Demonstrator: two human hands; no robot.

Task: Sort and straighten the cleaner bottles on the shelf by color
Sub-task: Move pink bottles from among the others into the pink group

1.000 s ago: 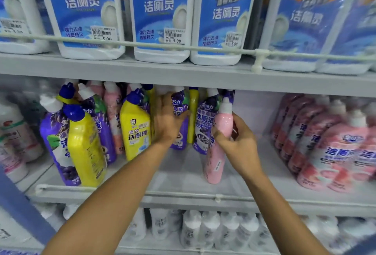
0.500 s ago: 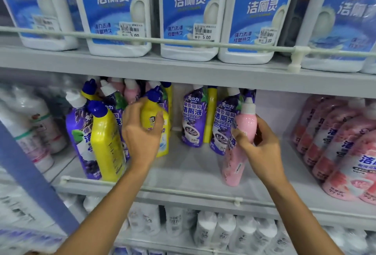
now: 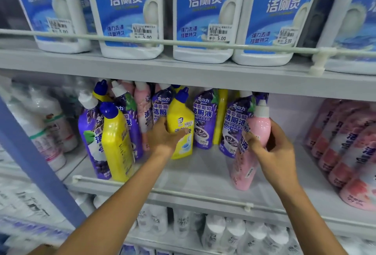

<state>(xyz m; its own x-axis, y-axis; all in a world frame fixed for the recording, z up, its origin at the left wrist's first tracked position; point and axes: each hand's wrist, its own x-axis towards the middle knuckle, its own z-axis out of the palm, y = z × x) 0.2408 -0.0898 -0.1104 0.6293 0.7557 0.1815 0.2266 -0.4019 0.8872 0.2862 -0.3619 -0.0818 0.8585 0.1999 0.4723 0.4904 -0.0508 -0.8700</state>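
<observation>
On the middle shelf [image 3: 203, 175] stand mixed cleaner bottles. My left hand [image 3: 165, 137] grips a yellow bottle with a blue cap [image 3: 180, 124] around its lower body. My right hand [image 3: 272, 149] holds a pink bottle with a white cap [image 3: 255, 132], which leans left with its base on the shelf. Another yellow bottle [image 3: 116, 143] and a purple bottle [image 3: 91, 134] stand at the front left. Purple bottles [image 3: 205, 118] stand behind, between my hands. Further pink and purple bottles crowd the back left.
A row of pink bottles [image 3: 345, 143] fills the shelf's right side. Large blue-and-white cleaner jugs [image 3: 203, 16] sit on the upper shelf behind a rail. White bottles [image 3: 223, 232] line the lower shelf. A blue upright [image 3: 34, 163] stands at the left.
My left hand left the purple bottle at the back, moved left and took hold of the yellow blue-capped bottle. My right hand keeps its hold on the pink bottle. The camera panned left.
</observation>
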